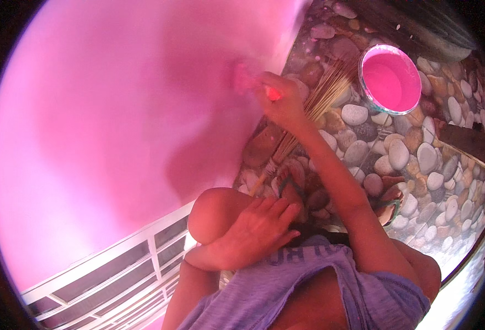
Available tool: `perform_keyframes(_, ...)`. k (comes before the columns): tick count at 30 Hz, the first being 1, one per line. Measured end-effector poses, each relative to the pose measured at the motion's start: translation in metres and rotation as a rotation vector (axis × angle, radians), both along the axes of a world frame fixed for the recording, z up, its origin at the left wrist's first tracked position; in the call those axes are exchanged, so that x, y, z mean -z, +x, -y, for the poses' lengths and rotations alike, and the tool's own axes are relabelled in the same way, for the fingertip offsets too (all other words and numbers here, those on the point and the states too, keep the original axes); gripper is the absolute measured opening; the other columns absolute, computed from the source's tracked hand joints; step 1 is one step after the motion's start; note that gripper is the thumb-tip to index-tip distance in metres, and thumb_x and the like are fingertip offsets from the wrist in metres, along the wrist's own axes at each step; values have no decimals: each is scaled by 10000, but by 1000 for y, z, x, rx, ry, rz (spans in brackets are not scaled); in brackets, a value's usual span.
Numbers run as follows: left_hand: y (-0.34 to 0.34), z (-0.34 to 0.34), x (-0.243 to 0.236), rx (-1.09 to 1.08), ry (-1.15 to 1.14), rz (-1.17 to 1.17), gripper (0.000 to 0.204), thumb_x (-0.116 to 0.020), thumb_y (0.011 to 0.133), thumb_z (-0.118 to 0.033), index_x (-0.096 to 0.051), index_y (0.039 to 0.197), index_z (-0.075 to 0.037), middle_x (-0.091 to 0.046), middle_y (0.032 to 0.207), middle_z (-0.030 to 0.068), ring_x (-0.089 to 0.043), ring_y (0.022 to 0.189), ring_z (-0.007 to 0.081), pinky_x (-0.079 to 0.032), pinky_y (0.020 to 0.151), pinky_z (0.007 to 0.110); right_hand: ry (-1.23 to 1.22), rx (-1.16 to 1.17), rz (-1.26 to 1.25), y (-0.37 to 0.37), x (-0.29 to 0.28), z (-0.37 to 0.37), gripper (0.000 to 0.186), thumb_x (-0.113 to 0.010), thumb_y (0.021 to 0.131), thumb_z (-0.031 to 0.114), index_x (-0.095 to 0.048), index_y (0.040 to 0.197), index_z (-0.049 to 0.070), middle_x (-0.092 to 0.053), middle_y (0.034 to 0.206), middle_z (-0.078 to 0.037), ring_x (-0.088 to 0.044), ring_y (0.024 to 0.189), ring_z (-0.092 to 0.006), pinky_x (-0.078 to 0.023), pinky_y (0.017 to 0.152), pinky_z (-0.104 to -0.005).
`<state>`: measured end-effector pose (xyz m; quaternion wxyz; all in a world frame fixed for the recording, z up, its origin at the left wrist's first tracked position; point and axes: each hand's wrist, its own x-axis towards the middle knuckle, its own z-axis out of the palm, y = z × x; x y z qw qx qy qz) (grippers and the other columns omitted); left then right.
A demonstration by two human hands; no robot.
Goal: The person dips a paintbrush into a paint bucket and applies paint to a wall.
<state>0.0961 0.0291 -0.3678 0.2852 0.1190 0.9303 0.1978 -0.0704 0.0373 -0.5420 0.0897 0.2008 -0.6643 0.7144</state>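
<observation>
My right hand [284,104] is closed around a paintbrush [244,78] and holds it against the pink wall [116,110]. The bristles look pink and blurred, and a bright red-orange bit of the handle shows at my fingers. Bent at the wrist, my left hand [262,228] lies over my raised knee with its fingers stretched out and nothing in them. To the right of the brush stands a round bucket [363,91] with pink paint [383,82] inside and a smeared whitish rim.
A stick broom [330,88] lies along the wall's foot, under my right forearm. Pebble-patterned flooring [399,154] spreads to the right, with my sandalled feet on it. A white slatted frame [154,256] borders the wall at lower left. A dark flat piece [465,144] lies at far right.
</observation>
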Motion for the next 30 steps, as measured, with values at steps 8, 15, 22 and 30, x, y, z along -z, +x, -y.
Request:
perform_keyframes(8, -3, -1, -3, -26, 13, -54, 383, -636, 793, -246, -482, 1058, -18, -523, 968, 131, -524, 944, 292, -444, 810, 390, -652, -399, 398, 2, -19, 2, 155, -512, 927, 104, -604, 897, -17, -619, 779, -33, -586, 720, -117, -465, 627, -251)
perform_keyframes(15, 0, -1, -3, -11, 2, -15, 368, -650, 773, -228, -479, 1028, -25, -515, 961, 126, -526, 921, 284, -451, 787, 374, -183, -114, 411, -17, 84, -22, 178, -560, 899, 140, -620, 907, -27, -632, 718, -68, -580, 651, -126, -478, 611, -283)
perform_keyframes(22, 1, -1, -2, -2, 17, -41, 356, -649, 775, -234, -480, 1014, -31, -515, 956, 121, -530, 914, 277, -451, 773, 365, -24, -60, -3, -14, 20, -2, 157, -581, 887, 128, -620, 961, -4, -644, 820, -67, -588, 740, -106, -478, 677, -283)
perform_keyframes(30, 3, 1, -4, -20, 22, -49, 355, -623, 800, -235, -481, 1044, -20, -510, 966, 129, -521, 926, 282, -450, 781, 379, -576, -337, 556, -4, 11, -12, 202, -538, 935, 176, -610, 989, -5, -633, 817, -30, -578, 731, -89, -472, 641, -232)
